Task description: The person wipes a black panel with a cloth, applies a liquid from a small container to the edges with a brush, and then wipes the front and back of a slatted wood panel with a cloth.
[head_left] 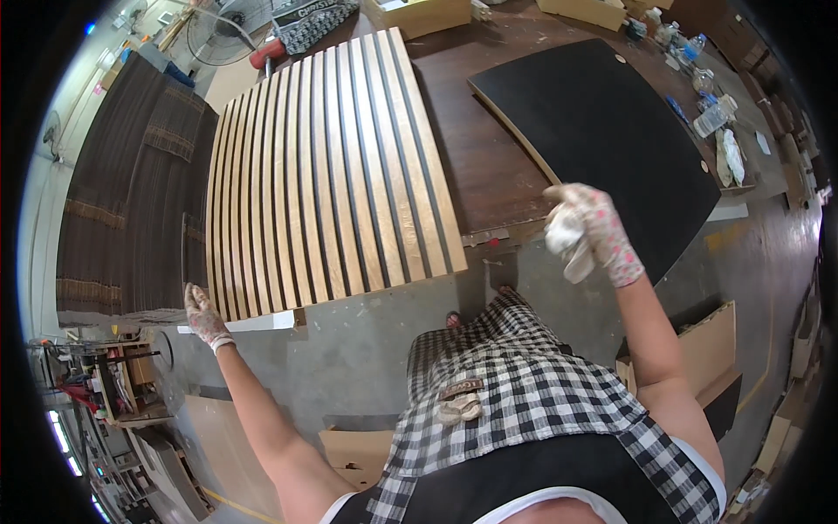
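A wooden panel [349, 166] with pale slats and dark grooves lies face up on the brown table at the left. By its near left corner is my left hand [208, 316] in a speckled glove, fingers stretched along the side edge; whether they press on it is hard to see. My right hand [604, 231], in a pink-spotted glove, is closed round a crumpled white cloth [567, 237]. It hovers in front of the near left edge of a black panel [602, 122] with a light wood edge, which lies on the table's right.
Tall stacks of dark brown sheets [131, 192] stand left of the table. A brown tabletop [484, 166] shows between the panels. Clear bottles [714, 115] and a blue-capped bottle [695, 47] sit at the right edge. Cardboard boxes [419, 16] and a fan [218, 33] are at the back.
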The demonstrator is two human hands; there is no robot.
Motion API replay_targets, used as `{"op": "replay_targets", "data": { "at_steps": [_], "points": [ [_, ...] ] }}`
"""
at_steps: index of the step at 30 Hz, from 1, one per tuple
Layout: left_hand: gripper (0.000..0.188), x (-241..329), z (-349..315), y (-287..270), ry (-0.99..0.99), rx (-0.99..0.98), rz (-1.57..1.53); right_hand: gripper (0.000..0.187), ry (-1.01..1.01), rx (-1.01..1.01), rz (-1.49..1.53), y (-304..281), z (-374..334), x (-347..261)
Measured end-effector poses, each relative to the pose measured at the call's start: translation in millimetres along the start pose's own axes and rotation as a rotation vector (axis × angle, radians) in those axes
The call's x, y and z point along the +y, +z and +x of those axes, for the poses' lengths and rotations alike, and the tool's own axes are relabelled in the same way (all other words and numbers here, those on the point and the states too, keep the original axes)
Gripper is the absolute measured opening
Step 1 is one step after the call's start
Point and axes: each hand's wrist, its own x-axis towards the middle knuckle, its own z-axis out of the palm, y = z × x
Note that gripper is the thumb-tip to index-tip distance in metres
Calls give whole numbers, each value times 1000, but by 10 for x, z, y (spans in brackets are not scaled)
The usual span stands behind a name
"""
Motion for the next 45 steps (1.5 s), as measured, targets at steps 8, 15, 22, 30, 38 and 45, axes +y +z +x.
{"op": "replay_targets", "data": {
  "at_steps": [8, 15, 22, 30, 38, 45],
  "points": [
    [28, 2643, -1596, 921, 338, -293, -484, 21, -52, 171, -106, -1425, -50, 283],
    [26, 3466, -3530, 1917, 197, -774, -612, 37, -424, 676, -166, -3296, 320, 348],
    [61, 3382, -4651, 2565, -230, -919, -482, 21, -1007, -280, -885, -1535, -326, 641],
    [71, 3801, -4854, 2723, -269, -896, -645, 15, -746, 445, -1119, -3753, 499, 323],
    [67, 3816, -4821, 2607, -324, -873, -700, 14, -787, 270, -1416, -2629, -113, 267],
    [64, 3954, -4831, 2610, -395, -814, -612, 16, -693, 424, -1636, -3479, 357, 240]
  ]
}}
